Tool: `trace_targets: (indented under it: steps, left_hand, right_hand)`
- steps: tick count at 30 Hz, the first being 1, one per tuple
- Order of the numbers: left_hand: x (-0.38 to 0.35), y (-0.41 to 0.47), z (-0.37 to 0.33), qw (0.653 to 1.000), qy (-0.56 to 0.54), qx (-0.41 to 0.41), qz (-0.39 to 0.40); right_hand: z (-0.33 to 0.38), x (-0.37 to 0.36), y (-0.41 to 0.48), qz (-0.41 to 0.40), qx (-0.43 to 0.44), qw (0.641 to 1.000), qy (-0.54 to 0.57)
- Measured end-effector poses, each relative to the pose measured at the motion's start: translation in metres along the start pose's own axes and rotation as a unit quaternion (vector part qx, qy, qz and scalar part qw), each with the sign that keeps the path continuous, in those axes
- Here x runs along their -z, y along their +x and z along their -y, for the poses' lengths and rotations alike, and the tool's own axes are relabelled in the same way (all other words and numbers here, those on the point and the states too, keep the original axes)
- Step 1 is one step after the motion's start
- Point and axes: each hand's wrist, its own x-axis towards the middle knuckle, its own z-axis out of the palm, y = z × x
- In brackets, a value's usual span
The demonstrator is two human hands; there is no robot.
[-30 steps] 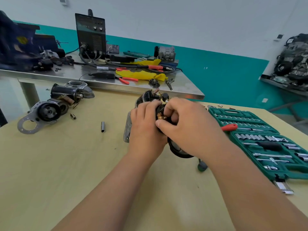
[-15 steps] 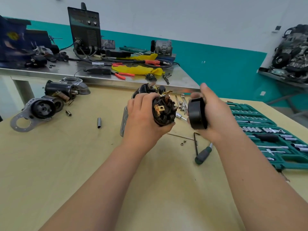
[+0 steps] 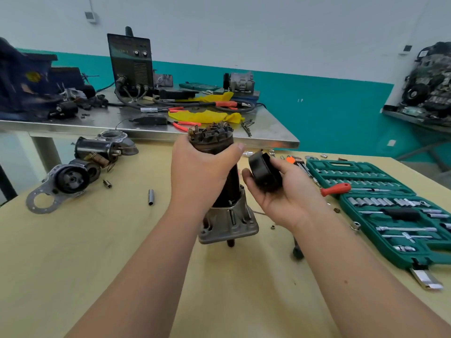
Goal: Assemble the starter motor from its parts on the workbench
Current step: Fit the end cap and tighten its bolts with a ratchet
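Yellow-topped bench carries the starter motor at dead centre, stood on end on its grey cast nose housing with a shaft stub poking out underneath. That footing looks narrow. If the left grip, wrapped round the dark barrel just under the top, slackens, I judge the motor could topple. At three o'clock of the barrel the right grip lies palm up, fingers curled about the black end cap, which is clear of the motor. Pressed on crooked, the cap might snag the bare brush gear crowning the motor at twelve o'clock, which is coppery and grimy, with tabs standing proud.
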Motion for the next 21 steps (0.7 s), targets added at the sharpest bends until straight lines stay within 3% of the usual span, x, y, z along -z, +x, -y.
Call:
trace_targets:
  steps: [5, 10, 15, 18, 21]
  left_hand:
    - [0.005, 0.000, 0.007, 0.998, -0.029, 0.029, 0.048]
    - [-0.010, -0.006, -0.008, 0.991, 0.026, -0.029, 0.130]
    - [-0.024, -0.031, -0.015, 0.960, 0.129, -0.114, 0.220]
    - [-0.028, -0.040, -0.010, 0.959, 0.135, -0.127, 0.214]
    - [-0.032, -0.042, -0.006, 0.960, 0.162, -0.163, 0.160]
  right_hand:
    - [0.021, -0.009, 0.017, -0.046, 0.041, 0.997, -0.043]
    - [0.027, -0.014, 0.026, -0.072, 0.138, 0.988, 0.019]
    - [0.027, -0.001, 0.024, -0.071, 0.193, 0.974, 0.094]
    - [0.032, 0.006, 0.021, -0.065, 0.189, 0.977, 0.074]
    - [0.036, 0.006, 0.020, -0.051, 0.142, 0.988, 0.043]
